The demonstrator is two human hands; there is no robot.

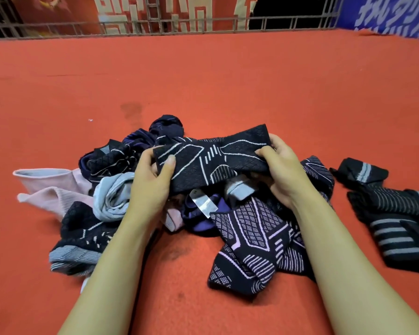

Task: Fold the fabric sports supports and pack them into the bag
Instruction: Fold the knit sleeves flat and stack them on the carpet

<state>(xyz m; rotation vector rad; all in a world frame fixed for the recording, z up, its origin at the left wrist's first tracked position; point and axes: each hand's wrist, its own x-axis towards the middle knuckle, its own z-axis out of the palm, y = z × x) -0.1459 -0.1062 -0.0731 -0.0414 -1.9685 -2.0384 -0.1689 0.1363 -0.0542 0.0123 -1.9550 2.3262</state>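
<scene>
Fingers (166, 165) of both hands pinching black support (211, 155), red carpet (203, 76), metal railing (179, 22)

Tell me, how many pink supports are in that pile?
1 that I can make out: the pink support lies at the pile's left edge on the red cloth, partly under the dark ones. More may be buried underneath.

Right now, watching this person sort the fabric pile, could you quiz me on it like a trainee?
1. True or false: both hands grip the same black support.
2. What colour is the surface under the pile?
3. Where do the grey-striped supports lie: A) right of the pile, B) left, C) on top?

Key:
1. True: left hand and right hand hold the black support.
2. Red surface.
3. A: grey-striped supports.
</scene>
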